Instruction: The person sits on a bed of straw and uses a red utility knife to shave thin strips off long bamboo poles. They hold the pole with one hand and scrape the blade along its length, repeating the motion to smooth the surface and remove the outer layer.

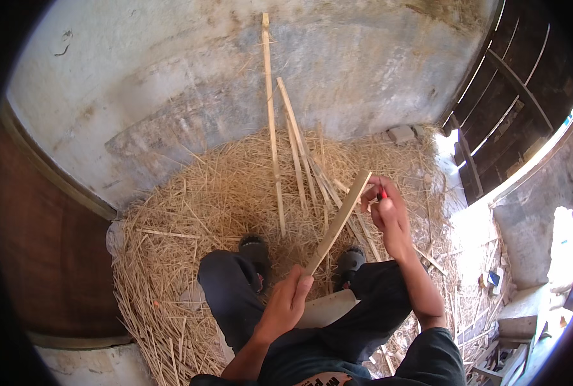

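My left hand [288, 303] is closed around the lower end of a flat, pale wooden strip [338, 224], which slants up and to the right in front of me. Close to the strip's upper end is my right hand [394, 219], its fingers curled around a small red-and-black object [382, 192]. Most of that object is hidden by the fingers, so its kind does not show. Whether the right fingertips touch the strip I cannot tell. Below the strip, a pale curved piece [328, 309] lies between my knees.
Straw-like shavings [190, 212] cover the floor around my shoes. Long narrow strips [271, 122] lean against the stained wall [190, 71] ahead. A brown panel [55, 244] stands at the left, dark slatted boards [505, 96] at the right. A brick-like block [401, 134] sits by the wall.
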Demonstrator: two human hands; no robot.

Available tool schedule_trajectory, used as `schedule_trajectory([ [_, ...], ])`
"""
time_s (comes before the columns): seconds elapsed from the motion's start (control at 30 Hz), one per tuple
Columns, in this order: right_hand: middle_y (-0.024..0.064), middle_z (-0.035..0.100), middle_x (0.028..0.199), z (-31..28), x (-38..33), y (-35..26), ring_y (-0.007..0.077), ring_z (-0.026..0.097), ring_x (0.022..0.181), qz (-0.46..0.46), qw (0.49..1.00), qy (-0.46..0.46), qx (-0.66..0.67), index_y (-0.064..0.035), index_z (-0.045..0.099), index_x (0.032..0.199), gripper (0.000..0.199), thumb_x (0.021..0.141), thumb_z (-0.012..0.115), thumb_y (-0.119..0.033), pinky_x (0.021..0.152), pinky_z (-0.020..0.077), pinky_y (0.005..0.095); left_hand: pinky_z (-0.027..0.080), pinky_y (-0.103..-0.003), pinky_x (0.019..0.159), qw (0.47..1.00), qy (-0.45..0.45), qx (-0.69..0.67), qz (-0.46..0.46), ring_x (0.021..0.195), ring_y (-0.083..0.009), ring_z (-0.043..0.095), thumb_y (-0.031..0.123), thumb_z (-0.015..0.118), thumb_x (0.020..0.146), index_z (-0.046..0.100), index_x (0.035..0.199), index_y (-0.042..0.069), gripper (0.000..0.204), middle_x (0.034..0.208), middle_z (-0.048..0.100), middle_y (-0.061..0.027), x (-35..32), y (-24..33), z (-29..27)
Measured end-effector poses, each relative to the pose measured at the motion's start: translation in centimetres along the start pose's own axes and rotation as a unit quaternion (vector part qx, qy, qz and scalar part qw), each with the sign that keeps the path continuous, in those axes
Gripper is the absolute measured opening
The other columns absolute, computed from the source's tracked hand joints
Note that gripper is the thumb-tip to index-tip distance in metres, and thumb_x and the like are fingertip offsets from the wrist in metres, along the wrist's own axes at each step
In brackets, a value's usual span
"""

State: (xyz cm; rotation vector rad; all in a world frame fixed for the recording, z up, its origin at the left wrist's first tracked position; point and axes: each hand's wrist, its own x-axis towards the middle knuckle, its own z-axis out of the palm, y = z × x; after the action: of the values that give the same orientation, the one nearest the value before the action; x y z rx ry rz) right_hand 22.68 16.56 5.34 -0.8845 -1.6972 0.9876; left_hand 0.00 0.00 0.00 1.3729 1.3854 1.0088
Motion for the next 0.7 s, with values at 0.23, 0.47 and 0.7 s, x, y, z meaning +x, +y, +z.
schedule_trajectory([
  [0.23,0.0056,0.066,0.085,1.2,-2.7,-1.4,0.0224,0.069,0.070,-0.177,0.963,-0.075,-0.187,-0.0063,0.068,0.112,0.035,0.098,0.076,-0.038,0.064,0.0540,0.0349,0.041,-0.040,0.057,0.995,0.046,0.073,0.054,0.055,-0.0293,0.052,0.034,0.045,0.116,0.057,0.100,0.000,0.039,0.067,0.051,-0.0134,0.9,2.6,-1.6],
  [0.47,0.0018,0.061,0.078,2.3,-3.1,-2.2,0.0198,0.065,0.061,-0.246,0.920,-0.078,-0.294,-0.0089,0.073,0.110,0.038,0.087,0.083,-0.037,0.053,0.0512,0.0340,0.039,-0.045,0.055,0.993,0.040,0.094,0.056,0.056,-0.0406,0.054,0.035,0.047,0.115,0.057,0.101,-0.004,0.042,0.063,0.049,-0.0201,2.0,4.5,-2.5],
  [0.7,0.0004,0.060,0.077,2.7,-3.1,-2.1,0.0186,0.065,0.060,-0.250,0.917,-0.060,-0.304,-0.0105,0.074,0.111,0.037,0.087,0.083,-0.037,0.052,0.0513,0.0338,0.038,-0.047,0.056,0.992,0.039,0.101,0.062,0.057,-0.0430,0.055,0.033,0.046,0.115,0.058,0.104,-0.003,0.040,0.064,0.050,-0.0218,2.2,4.8,-2.1],
])
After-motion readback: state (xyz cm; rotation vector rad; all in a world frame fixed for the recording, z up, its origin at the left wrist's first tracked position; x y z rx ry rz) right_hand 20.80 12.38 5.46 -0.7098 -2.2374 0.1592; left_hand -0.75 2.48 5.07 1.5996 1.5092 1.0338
